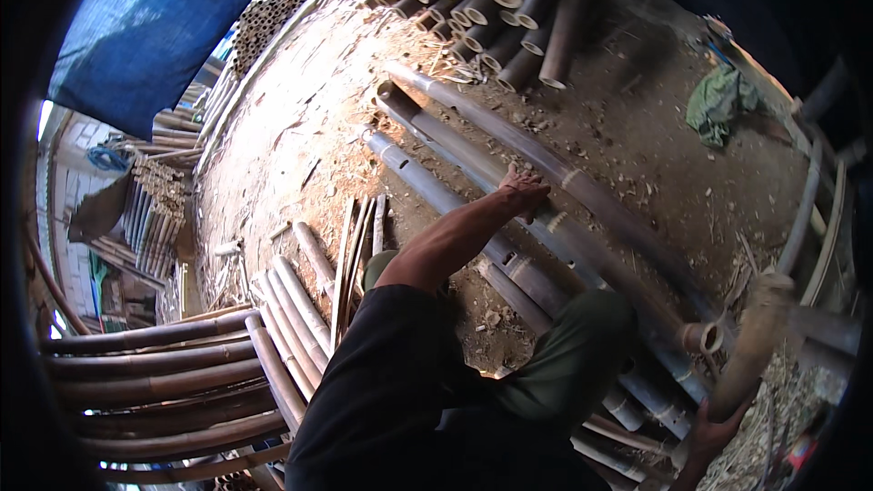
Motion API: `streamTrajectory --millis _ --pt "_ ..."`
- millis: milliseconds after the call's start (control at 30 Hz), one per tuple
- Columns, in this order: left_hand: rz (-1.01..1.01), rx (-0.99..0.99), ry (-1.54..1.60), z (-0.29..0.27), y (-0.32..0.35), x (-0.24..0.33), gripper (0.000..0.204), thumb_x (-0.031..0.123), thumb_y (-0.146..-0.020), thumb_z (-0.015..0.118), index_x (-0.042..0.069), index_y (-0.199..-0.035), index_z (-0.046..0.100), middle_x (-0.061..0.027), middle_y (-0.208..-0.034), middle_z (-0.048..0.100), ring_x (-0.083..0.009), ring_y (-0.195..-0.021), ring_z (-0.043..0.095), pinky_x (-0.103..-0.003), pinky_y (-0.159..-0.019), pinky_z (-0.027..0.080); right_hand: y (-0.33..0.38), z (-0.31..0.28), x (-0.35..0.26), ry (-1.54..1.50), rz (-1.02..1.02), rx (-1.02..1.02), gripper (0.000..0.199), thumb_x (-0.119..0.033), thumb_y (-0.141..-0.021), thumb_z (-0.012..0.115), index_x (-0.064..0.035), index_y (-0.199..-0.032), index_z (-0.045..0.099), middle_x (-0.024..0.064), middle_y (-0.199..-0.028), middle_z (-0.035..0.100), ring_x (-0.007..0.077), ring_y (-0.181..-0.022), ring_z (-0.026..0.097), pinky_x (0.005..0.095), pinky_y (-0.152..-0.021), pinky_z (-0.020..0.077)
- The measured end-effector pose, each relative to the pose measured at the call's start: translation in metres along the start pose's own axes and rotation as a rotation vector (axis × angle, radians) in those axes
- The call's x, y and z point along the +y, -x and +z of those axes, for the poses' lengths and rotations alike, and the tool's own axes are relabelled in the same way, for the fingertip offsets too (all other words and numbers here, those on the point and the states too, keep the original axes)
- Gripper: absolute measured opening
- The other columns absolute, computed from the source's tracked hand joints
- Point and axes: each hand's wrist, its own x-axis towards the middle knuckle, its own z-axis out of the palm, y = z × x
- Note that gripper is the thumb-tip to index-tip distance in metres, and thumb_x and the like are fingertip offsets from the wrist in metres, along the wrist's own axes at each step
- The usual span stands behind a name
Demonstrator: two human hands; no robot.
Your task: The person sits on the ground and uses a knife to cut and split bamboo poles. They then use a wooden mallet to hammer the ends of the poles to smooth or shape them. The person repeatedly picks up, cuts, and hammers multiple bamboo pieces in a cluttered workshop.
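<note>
My left hand (525, 193) lies over a long dark bamboo pole (450, 143), its fingers curled down onto it. The pole runs slantwise across the ground, with its cut hollow end at the far left. Beside it lie another brown bamboo pole (514, 132) on the far side and a greyish bamboo pole (426, 184) with small cut holes on the near side. At the lower right, my right hand (711, 434) grips the lower end of a short, thick, club-like piece of wood or bamboo (753, 336), tilted upward. Part of that hand is hidden behind the piece.
A heap of dark bamboo tubes (509, 0) lies at the back. Long bamboo poles (164, 359) and split lengths (289, 295) are on the left. A green cloth (718, 105) lies on the chip-strewn dirt floor, right. A blue tarp (155, 27) hangs at upper left.
</note>
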Motion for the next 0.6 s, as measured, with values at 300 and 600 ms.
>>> streamTrajectory --millis 300,600 --pt "0.013 0.156 0.038 0.038 -0.022 -0.131 0.067 0.035 -0.059 0.086 0.020 -0.118 0.058 -0.0050 -0.115 0.060 -0.0240 -0.115 0.055 -0.044 -0.089 0.041 -0.038 -0.012 -0.115 0.250 -0.027 -0.028 0.103 -0.029 -0.069 0.081 0.0069 -0.148 0.025 0.0337 -0.146 0.035 0.0452 -0.132 0.042 0.0478 -0.113 0.0335" --pt "0.123 0.218 0.127 0.058 -0.056 -0.134 0.028 0.036 -0.085 0.059 0.024 -0.109 0.064 -0.0021 -0.099 0.063 -0.0226 -0.103 0.058 -0.043 -0.081 0.038 -0.101 0.151 -0.399 0.053 -0.352 -0.214 0.097 -0.005 -0.070 0.076 -0.0104 -0.153 0.026 0.0232 -0.150 0.037 0.0376 -0.139 0.036 0.0434 -0.114 0.0306"
